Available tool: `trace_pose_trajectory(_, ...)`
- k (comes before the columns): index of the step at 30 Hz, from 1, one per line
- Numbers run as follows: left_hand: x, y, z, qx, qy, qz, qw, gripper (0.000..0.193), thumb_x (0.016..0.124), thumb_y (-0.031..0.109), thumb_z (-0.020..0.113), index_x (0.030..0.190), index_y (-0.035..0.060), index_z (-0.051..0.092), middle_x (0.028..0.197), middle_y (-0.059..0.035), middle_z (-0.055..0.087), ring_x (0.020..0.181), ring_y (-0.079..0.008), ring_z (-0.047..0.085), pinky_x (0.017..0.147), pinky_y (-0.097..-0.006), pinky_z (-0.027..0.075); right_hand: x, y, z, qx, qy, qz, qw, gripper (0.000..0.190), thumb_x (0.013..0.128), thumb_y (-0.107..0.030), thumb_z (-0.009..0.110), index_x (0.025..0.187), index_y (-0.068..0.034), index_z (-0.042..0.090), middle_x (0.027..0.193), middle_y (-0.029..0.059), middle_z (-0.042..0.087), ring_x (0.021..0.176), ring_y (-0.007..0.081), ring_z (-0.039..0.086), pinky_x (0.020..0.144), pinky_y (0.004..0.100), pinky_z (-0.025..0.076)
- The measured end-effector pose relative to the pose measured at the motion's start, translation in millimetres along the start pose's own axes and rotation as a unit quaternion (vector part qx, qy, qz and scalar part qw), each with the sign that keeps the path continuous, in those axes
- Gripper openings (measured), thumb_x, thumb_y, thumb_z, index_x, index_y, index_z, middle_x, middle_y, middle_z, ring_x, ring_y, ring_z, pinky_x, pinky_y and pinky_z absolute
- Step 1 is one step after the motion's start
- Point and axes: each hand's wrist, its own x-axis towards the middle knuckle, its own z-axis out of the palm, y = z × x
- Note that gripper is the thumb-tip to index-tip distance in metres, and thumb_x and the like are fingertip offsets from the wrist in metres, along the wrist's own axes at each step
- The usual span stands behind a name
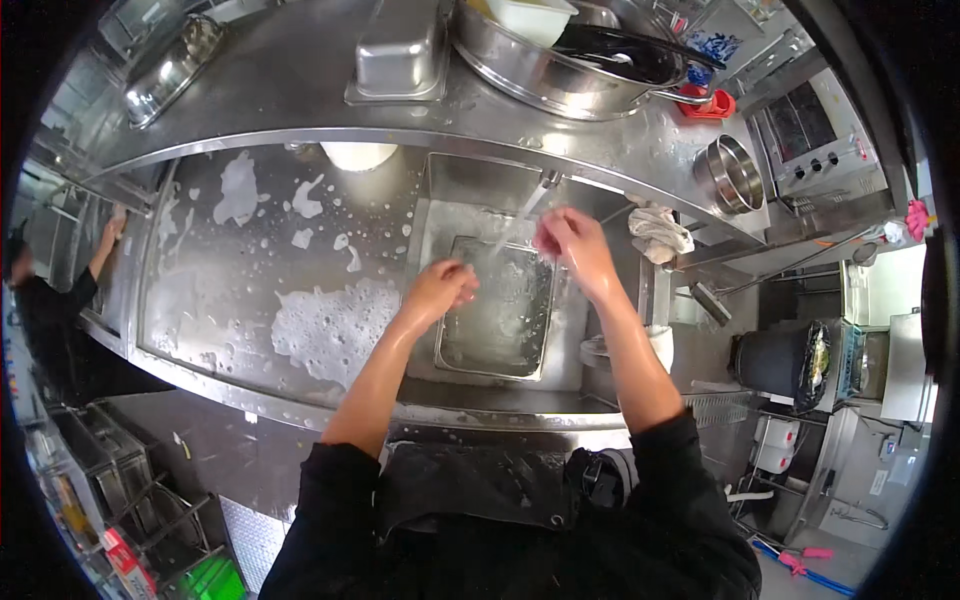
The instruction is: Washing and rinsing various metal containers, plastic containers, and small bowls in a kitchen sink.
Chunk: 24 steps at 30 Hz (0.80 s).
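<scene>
My left hand (pixel 441 289), wet and loosely curled, hovers over the left rim of a rectangular steel pan (pixel 491 330) with water in it. The pan lies in the steel sink basin (pixel 571 367). From the faucet (pixel 551 178) a water stream (pixel 517 219) runs down into the basin. Just right of that stream is my right hand (pixel 571 244), blurred, its fingers bent; I see nothing in it, though its palm side is hidden. Both forearms look wet.
Soapy foam (pixel 337 330) spreads over the steel drainboard (pixel 225 300) at left. Above, a shelf (pixel 285 82) bears a steel pan (pixel 401 56), a large round pot (pixel 517 79) and a small pot (pixel 727 174). Cloths (pixel 660 231) hang at right. Another person (pixel 56 315) stands far left.
</scene>
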Motion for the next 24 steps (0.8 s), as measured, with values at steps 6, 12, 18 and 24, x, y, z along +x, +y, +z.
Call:
trace_pose_trajectory(6, 80.4, 45.2, 41.3, -0.064, -0.002, 0.112, 0.992, 0.027, 0.090, 0.025, 0.054, 0.100, -0.0001, 0.060, 0.089, -0.0094, 0.065, 0.074, -0.0135, 0.063, 0.063, -0.0271, 0.049, 109.8, 65.6, -2.3, 0.112, 0.046, 0.118, 0.986, 0.018, 0.091, -0.019, 0.050, 0.089, -0.003, 0.059, 0.070, 0.0057, 0.059, 0.060, 0.0152, 0.057, 0.053, 0.0281, 0.044)
trace_pose_trajectory(12, 122.2, 64.9, 52.8, -0.001, 0.038, 0.207, 0.978, 0.023, 0.088, 0.021, 0.057, 0.100, 0.0012, 0.060, 0.088, -0.0070, 0.064, 0.073, -0.0119, 0.060, 0.063, -0.0266, 0.048, 113.9, 82.2, -3.6, -0.116, 0.074, 0.061, 0.989, 0.015, 0.085, -0.019, 0.053, 0.085, -0.006, 0.060, 0.066, 0.0026, 0.057, 0.051, 0.0123, 0.051, 0.045, 0.0282, 0.038)
trace_pose_trajectory(18, 106.5, 82.7, -82.5, -0.295, 0.436, 0.232, 0.818, 0.048, 0.086, 0.018, 0.054, 0.127, 0.0027, 0.034, 0.114, -0.0114, 0.051, 0.099, -0.0203, 0.051, 0.084, -0.0346, 0.043, 93.8, 89.4, -24.5, -0.115, 0.027, 0.096, 0.988, 0.019, 0.088, -0.021, 0.054, 0.098, -0.006, 0.056, 0.076, 0.0038, 0.060, 0.053, 0.0077, 0.051, 0.045, 0.0226, 0.037)
trace_pose_trajectory(24, 105.5, 106.0, -144.2, -0.270, 0.251, 0.240, 0.898, 0.051, 0.086, 0.022, 0.056, 0.129, 0.0024, 0.037, 0.119, -0.0092, 0.050, 0.105, -0.0196, 0.050, 0.083, -0.0344, 0.044, 80.0, 117.2, 2.0, -0.080, -0.083, 0.157, 0.981, 0.027, 0.089, -0.026, 0.056, 0.104, -0.003, 0.054, 0.084, 0.0065, 0.063, 0.062, 0.0107, 0.058, 0.053, 0.0225, 0.043)
